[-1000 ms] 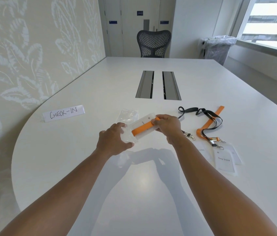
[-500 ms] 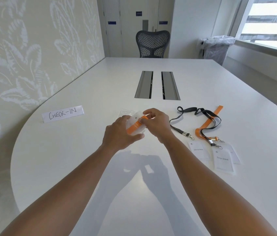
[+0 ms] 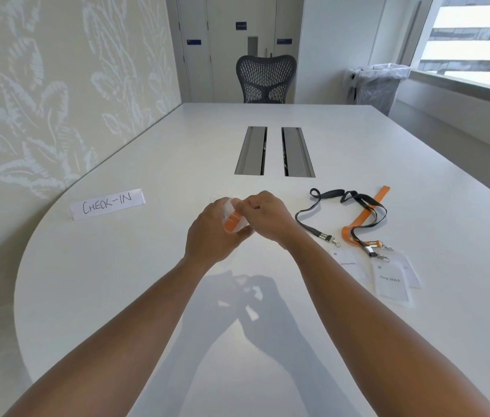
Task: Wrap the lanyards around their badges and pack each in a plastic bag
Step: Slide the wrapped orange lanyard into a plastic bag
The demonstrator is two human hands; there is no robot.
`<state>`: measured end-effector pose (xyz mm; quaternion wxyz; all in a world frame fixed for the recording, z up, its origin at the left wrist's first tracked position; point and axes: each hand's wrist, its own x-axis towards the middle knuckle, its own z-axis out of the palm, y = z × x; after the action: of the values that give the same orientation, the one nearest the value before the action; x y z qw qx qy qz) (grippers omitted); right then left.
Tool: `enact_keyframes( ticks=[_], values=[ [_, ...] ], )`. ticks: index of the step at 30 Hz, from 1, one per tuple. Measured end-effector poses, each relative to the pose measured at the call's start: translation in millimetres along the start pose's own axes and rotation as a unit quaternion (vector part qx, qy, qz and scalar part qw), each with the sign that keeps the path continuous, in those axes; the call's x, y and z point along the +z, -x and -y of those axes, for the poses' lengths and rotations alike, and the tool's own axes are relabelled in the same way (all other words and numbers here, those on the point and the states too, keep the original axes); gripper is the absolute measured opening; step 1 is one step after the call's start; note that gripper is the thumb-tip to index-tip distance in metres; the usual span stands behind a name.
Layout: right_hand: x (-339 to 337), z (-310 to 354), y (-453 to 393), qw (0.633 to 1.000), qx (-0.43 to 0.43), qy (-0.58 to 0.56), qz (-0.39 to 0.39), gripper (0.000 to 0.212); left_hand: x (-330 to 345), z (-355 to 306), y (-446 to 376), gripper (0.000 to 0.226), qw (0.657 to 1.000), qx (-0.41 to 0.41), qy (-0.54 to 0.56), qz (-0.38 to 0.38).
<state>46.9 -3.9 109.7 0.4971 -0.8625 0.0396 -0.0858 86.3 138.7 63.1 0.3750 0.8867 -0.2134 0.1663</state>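
The fingers [image 3: 245,204] of the right hand [image 3: 263,216] are curling in a pinch at the top edge of the orange-wrapped badge [image 3: 233,221], just above the middle of the frame, and the left hand [image 3: 212,233] is cupping the same bundle from the left, its fingers wrapping under and around it. A film of clear plastic bag [image 3: 228,206] is showing around the bundle, but whether the badge is already partly inside is too hidden by the hands to tell. Both hands are hovering just above the white worktop [image 3: 147,266].

Judging by this, the packing step for the first badge is in hand: the lanyard looks wound, and the bundle is being worked into its bag. The next move probably calls for holding the bag mouth open with one hand while the other pushes the bundle fully in without letting the wrap loosen.

Right of centre, a black lanyard [image 3: 327,206] and an orange lanyard [image 3: 364,215] are lying unwound and crossing each other, their clips near two flat badges [image 3: 392,281]. A "CHECK-IN" sign [image 3: 106,203] is standing at middle left.
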Motion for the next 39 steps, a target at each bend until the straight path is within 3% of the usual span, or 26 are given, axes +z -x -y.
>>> enact_keyframes(
  ticks=[6, 11, 15, 17, 20, 24, 31, 35, 39],
  values=[
    [-3, -7, 4, 0.998, 0.031, 0.018, 0.055, 0.029, 2, 5, 0, 0.072, 1.000, -0.001, 0.029, -0.009],
    [-5, -11, 3, 0.999, 0.041, 0.017, 0.013, 0.026, 0, 4, 0, 0.076, 0.997, -0.050, 0.063, 0.006],
    [-7, -14, -3, 0.998, 0.045, 0.039, 0.020, 0.021, -6, 8, -2, 0.074, 0.993, -0.019, 0.104, 0.047],
    [-11, -15, -5, 0.997, 0.039, 0.059, 0.010, 0.020, -9, 13, -3, 0.067, 0.986, -0.005, 0.142, 0.086],
    [-17, -19, -6, 0.996, 0.032, 0.078, 0.005, 0.022, -12, 23, -5, 0.037, 0.979, 0.006, 0.166, 0.117],
    [-21, -24, -7, 0.994, 0.030, 0.106, 0.016, 0.023, -12, 32, -7, 0.018, 0.980, -0.016, 0.162, 0.117],
    [-26, -32, -4, 0.971, 0.014, 0.230, 0.059, 0.018, -13, 31, -2, 0.030, 0.988, -0.033, 0.110, 0.106],
    [-29, -37, -3, 0.971, 0.014, 0.232, 0.062, 0.015, -15, 32, 1, 0.034, 0.990, -0.015, 0.069, 0.118],
    [-28, -41, 0, 0.977, 0.011, 0.207, 0.058, 0.014, -15, 34, -1, 0.021, 0.985, -0.007, 0.064, 0.158]
  ],
)
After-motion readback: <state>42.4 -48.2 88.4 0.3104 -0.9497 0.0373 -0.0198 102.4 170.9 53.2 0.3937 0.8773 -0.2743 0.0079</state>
